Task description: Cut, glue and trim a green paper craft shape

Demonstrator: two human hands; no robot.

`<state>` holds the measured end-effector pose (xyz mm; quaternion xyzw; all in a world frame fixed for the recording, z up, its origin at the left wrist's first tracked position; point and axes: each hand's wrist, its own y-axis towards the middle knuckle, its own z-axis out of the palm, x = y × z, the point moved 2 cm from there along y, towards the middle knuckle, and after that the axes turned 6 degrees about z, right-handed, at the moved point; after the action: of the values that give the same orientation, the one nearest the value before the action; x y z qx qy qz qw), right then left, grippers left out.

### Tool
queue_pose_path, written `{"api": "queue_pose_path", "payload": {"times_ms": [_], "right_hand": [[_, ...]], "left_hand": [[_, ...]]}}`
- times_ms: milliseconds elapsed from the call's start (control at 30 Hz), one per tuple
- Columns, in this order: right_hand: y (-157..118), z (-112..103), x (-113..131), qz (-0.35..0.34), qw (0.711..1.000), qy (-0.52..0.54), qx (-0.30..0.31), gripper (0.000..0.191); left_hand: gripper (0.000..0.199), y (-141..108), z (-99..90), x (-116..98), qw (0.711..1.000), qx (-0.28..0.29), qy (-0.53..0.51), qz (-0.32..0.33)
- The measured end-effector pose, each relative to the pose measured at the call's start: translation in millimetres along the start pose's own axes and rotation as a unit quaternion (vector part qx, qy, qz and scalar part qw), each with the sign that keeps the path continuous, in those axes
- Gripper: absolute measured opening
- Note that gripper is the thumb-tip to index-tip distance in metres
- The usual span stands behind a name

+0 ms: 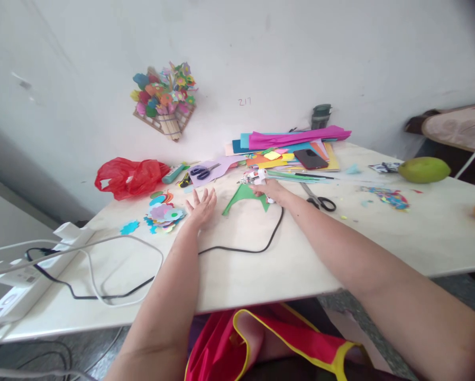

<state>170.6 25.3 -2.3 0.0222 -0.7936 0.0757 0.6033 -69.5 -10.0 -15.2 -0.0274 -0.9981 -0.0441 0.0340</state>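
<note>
My left hand (202,208) lies on the white table with its fingers spread, just right of a pile of paper flower cutouts (164,214). Nothing is in it. My right hand (267,189) is closed around a white glue gun (261,175), whose black cord (245,250) curves back across the table toward the left. Beneath that hand is a green paper piece (241,196) with a cut-out edge. Purple-handled scissors (201,171) rest on lilac paper (221,168) behind my hands.
A red plastic bag (130,177) sits at the back left, a power strip (35,275) with cables at the left edge. Coloured paper (293,138), a phone (311,159), black scissors (320,201), paper scraps (392,198) and a green fruit (425,170) are at the right.
</note>
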Motion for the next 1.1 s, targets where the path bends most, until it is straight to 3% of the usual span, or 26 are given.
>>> {"api": "queue_pose_path", "payload": {"times_ms": [133,400,567,1100], "right_hand": [[1,0,-1,-0.005,1.0,0.001,-0.003,0.024],[-2,0,1,-0.007,1.0,0.008,-0.001,0.024],[-4,0,3,-0.006,1.0,-0.006,-0.001,0.027],[6,-1,-6,-0.016,1.0,0.007,0.005,0.031]], "left_hand": [[0.053,2,1.2,0,0.997,-0.035,-0.056,-0.032],[0.055,-4,-9.2,-12,0.991,0.007,-0.078,0.113],[0.062,-9,-10.7,-18,0.987,0.042,-0.054,0.149],[0.046,-23,-28.4,-31,0.97,-0.119,0.033,0.209]]}}
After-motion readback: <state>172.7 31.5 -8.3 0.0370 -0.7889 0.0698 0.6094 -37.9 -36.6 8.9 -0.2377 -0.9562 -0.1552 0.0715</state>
